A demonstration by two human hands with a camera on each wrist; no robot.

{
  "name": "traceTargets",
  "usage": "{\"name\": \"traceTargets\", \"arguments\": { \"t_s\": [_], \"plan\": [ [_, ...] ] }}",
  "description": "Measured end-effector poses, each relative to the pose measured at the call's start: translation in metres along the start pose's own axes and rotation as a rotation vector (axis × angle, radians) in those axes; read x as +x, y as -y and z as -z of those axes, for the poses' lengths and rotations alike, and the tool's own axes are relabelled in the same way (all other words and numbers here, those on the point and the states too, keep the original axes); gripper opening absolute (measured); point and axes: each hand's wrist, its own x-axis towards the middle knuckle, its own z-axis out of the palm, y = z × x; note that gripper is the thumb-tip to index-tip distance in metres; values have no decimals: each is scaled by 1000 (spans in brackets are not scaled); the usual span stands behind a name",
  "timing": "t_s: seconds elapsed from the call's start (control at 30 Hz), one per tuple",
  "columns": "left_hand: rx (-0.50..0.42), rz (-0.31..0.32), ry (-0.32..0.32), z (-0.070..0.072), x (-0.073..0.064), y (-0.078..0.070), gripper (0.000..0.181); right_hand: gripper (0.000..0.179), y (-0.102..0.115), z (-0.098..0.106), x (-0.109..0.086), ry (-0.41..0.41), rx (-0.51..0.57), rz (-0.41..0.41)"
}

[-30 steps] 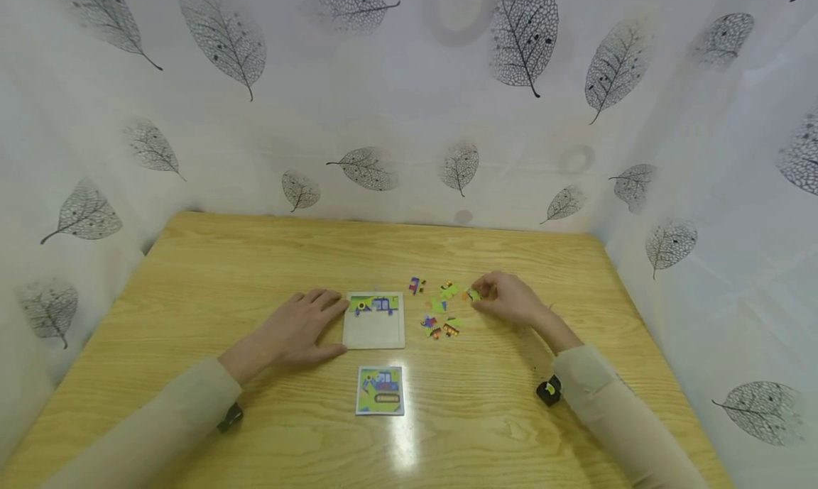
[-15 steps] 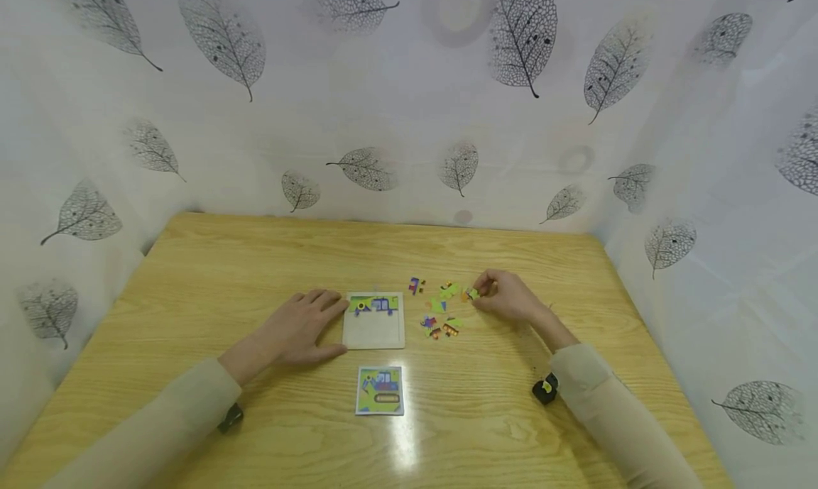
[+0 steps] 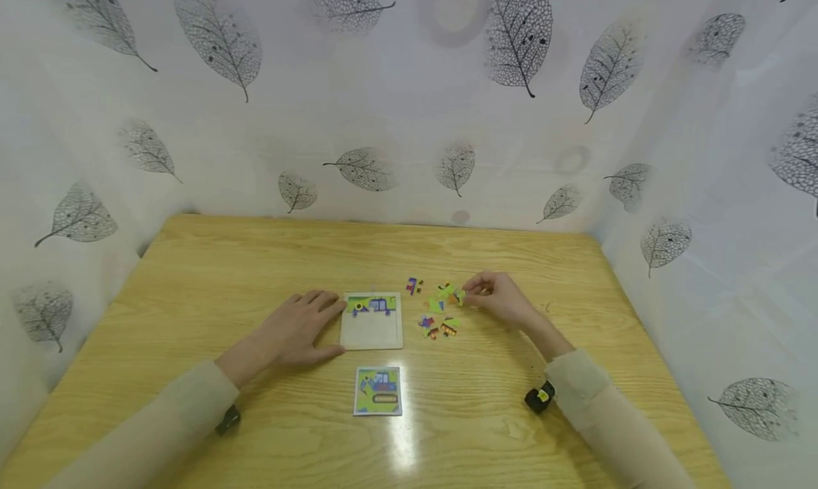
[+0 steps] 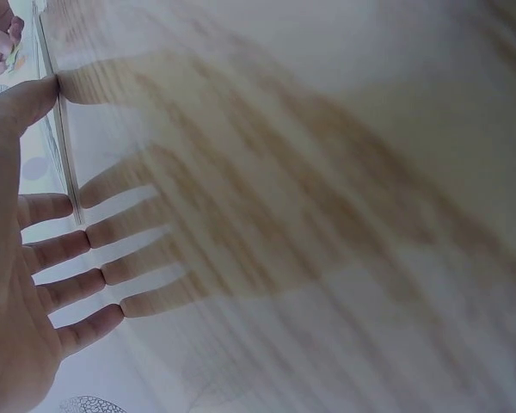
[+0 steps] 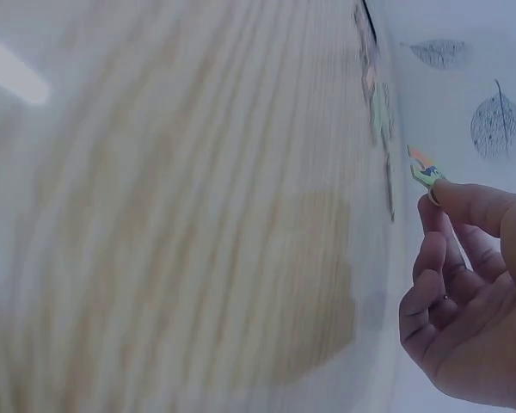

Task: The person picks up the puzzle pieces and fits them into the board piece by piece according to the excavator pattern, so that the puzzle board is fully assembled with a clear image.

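In the head view a white puzzle tray (image 3: pixel 372 338) has a strip of joined pieces along its top, with blue, yellow and green on them. My left hand (image 3: pixel 305 331) lies flat on the table, fingertips and thumb at the tray's left edge. The left wrist view shows its fingers (image 4: pixel 76 288) spread and straight. Between thumb and fingertip, my right hand (image 3: pixel 501 301) pinches a green and orange puzzle piece (image 5: pixel 426 169), lifted off the table in the right wrist view. Several loose puzzle pieces (image 3: pixel 437 306) lie between the tray and this hand.
A square picture card (image 3: pixel 378 397) of a digger lies nearer than the tray. The wooden table (image 3: pixel 287 432) meets leaf-printed curtains (image 3: pixel 409 106) at the back and both sides. Black cameras sit at both wrists, the right one (image 3: pixel 540 398) showing more fully.
My right hand has shifted a little left with the pinched piece, now close over the loose pieces. The left hand stays by the tray. The head view has moved slightly.
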Motion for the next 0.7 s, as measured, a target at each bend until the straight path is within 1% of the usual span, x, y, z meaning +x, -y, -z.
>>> {"name": "traceTargets", "arguments": {
  "t_s": [0.1,0.17,0.37,0.53,0.7],
  "plan": [
    [0,-1,-4,0,0,0,80,23,9,-9,-2,10,27,36],
    [5,-2,-10,0,-1,0,80,24,17,-16,-2,33,49,60],
    [12,7,-13,-2,-2,1,81,22,40,-43,-1,83,113,83],
    [10,9,-11,-1,-1,1,81,21,55,-65,3,109,123,123],
    [13,9,-3,-1,0,0,81,19,68,-84,7,132,126,138]
  ]
}}
